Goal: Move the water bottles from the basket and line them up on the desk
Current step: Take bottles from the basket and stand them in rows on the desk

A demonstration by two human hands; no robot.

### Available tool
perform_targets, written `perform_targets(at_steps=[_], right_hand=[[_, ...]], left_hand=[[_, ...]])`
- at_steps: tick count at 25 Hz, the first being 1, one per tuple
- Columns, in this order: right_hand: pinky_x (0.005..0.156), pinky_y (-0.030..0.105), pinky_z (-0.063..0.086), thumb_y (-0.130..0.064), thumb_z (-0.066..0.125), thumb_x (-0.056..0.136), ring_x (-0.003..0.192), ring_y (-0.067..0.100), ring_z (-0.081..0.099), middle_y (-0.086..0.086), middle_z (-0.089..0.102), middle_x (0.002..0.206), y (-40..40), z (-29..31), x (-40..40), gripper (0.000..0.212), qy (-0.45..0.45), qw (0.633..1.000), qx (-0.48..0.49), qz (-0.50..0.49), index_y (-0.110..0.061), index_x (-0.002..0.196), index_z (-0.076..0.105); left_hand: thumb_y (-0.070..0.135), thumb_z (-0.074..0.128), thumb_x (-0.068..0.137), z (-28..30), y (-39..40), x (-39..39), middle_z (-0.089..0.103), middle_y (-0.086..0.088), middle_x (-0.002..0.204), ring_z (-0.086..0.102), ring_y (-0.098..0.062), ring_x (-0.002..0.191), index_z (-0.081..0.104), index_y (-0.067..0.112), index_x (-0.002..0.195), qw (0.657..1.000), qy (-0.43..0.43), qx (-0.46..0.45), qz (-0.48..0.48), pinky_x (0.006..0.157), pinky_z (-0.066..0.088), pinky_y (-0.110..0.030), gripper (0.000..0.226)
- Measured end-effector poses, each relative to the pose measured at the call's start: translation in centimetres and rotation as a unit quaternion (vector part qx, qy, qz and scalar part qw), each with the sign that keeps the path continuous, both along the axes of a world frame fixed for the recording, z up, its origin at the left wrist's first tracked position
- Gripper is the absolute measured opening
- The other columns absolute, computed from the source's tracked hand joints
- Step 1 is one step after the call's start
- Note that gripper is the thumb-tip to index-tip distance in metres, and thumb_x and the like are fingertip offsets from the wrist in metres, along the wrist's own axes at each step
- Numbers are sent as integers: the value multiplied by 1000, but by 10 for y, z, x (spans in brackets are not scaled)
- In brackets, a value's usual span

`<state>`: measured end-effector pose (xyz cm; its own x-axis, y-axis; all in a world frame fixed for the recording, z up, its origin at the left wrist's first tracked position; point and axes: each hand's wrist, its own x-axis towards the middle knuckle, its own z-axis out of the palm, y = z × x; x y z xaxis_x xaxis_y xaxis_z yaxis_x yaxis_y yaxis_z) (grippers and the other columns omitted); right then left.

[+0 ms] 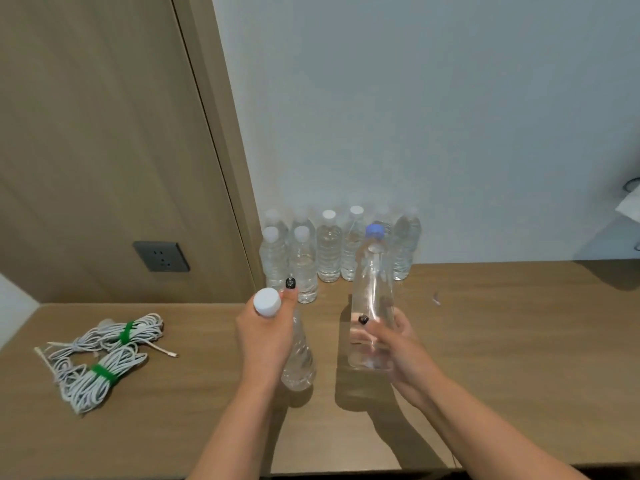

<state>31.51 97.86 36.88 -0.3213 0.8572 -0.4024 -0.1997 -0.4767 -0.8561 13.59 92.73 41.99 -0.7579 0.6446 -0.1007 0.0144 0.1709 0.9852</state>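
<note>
No readable text, brand, number or sign anywhere. Bare, unlabelled clear plastic on the bottles [329, 251] standing on the counter [485, 341] and on the two held in front of them. Blank face on the wall socket [161, 256] left of the bottles.

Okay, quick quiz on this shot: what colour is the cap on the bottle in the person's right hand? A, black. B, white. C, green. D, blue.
D: the right hand grips a tall clear bottle topped by a blue cap, while the bottle in the left hand has a white cap.
</note>
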Motion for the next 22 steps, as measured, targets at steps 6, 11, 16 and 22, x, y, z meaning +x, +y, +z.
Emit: perform_targets(at_steps=[6,11,16,22], right_hand=[[84,43,59,22,69,62,95,21,71,13,72,106,56,0,-29,59,-132,988,73,43,-11,110,61],[83,40,58,2,83,51,95,22,68,5,71,99,113,-30,-59,66,-291,950,104,40,-18,110,58],[49,7,43,3,83,62,79,18,58,10,55,116,153,-51,-93,59,-345,930,122,13,-15,109,50],[73,10,44,5,75,69,90,17,48,12,38,123,169,-86,-109,55,-362,920,149,-3,-10,118,54]], left_hand=[[34,76,81,-17,33,-8,67,1,72,60,-20,72,69,12,82,999,-9,-47,11,73,50,-34,23],[30,78,79,-24,60,-9,71,-4,75,63,-21,74,71,8,82,998,13,-67,12,74,52,-36,23],[28,78,80,-34,77,-16,71,-7,75,60,-16,69,70,8,77,998,8,-69,8,72,51,-34,22],[23,79,80,-45,95,-25,69,-16,79,57,-10,63,67,4,74,996,23,-87,15,65,49,-25,24]])
